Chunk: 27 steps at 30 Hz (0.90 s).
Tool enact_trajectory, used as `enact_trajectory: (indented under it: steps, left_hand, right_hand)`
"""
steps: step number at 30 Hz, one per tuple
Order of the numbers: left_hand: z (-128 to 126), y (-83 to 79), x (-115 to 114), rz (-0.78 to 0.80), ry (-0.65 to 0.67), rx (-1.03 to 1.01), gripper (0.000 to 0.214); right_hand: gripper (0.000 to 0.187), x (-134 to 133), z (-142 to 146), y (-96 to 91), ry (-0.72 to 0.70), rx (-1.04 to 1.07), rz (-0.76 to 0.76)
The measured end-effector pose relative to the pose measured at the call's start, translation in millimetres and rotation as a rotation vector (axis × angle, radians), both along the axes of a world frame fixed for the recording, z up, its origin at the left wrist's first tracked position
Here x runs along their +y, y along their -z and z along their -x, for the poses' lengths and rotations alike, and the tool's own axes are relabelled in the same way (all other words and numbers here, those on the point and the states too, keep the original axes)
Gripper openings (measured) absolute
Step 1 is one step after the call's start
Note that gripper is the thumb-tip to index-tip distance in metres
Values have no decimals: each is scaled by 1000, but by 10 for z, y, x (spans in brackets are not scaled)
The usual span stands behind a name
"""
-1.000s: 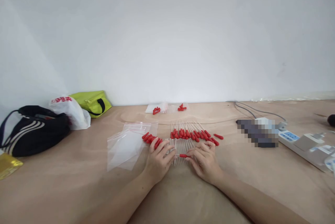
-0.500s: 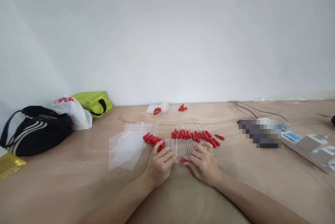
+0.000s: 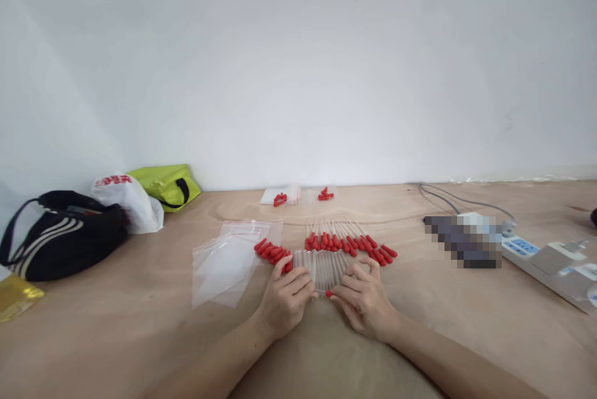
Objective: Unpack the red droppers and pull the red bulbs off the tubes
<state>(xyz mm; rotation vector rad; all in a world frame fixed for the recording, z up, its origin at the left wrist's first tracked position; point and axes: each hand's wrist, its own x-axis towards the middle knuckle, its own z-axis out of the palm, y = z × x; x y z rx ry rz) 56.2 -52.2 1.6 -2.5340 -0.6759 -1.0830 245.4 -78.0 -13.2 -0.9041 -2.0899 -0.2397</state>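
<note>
in the head view, gripping a red bulb [image 3: 329, 293] in the right hand [image 3: 366, 299], with only one end showing. pinching a clear tube [image 3: 321, 292] in the left hand [image 3: 286, 298], in line with the bulb; cannot tell whether joined. holding both at the near ends of a row of tubes [image 3: 321, 267] on the table [image 3: 321, 349]. with a heap of loose bulbs [image 3: 271, 252] just beside the left hand, flat clear bags [image 3: 224, 268] farther left, and a spread of droppers [image 3: 335, 241] beyond the row, red ends nearest, thin ends toward the wall [image 3: 298, 76].
</note>
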Motion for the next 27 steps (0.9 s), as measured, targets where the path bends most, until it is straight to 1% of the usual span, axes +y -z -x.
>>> enact_trajectory:
  steps: [2,5,8,11,12,15,17,19,21,23,25,27]
  left_hand:
    - [25,-14,6,-1,0,-5,25]
    - [120,-51,30,5,-55,-36,25]
    - [221,-67,62,18,-107,-35,20]
    - [245,-27,95,15,-129,-28,17]
    - [234,-5,105,15,-142,-34,19]
    - [166,48,126,44,-168,-37,30]
    - [113,55,130,74,-159,-28,37]
    - [65,40,132,75,-133,-32,39]
    - [24,18,138,52,-106,-42,36]
    - [-12,5,149,23,-86,-58,30]
    - [-45,7,161,14,-65,-63,24]
    - [-73,20,168,24,-30,-54,21]
  right_hand:
    - [14,-18,-29,-2,3,-5,8]
    - [17,-22,-136,-11,45,46,34]
    - [17,50,-305,-14,104,171,95]
    - [23,198,-510,11,157,356,167]
    - [26,251,-585,25,203,403,199]
    - [32,371,-815,56,419,500,304]
    - [34,403,-941,54,531,518,384]
    - [31,407,-1022,41,602,490,470]
    - [27,405,-1059,36,626,453,573]
    - [25,415,-1067,57,609,446,667]
    - [26,440,-1068,101,572,480,711]
    - [27,469,-1069,148,526,515,720]
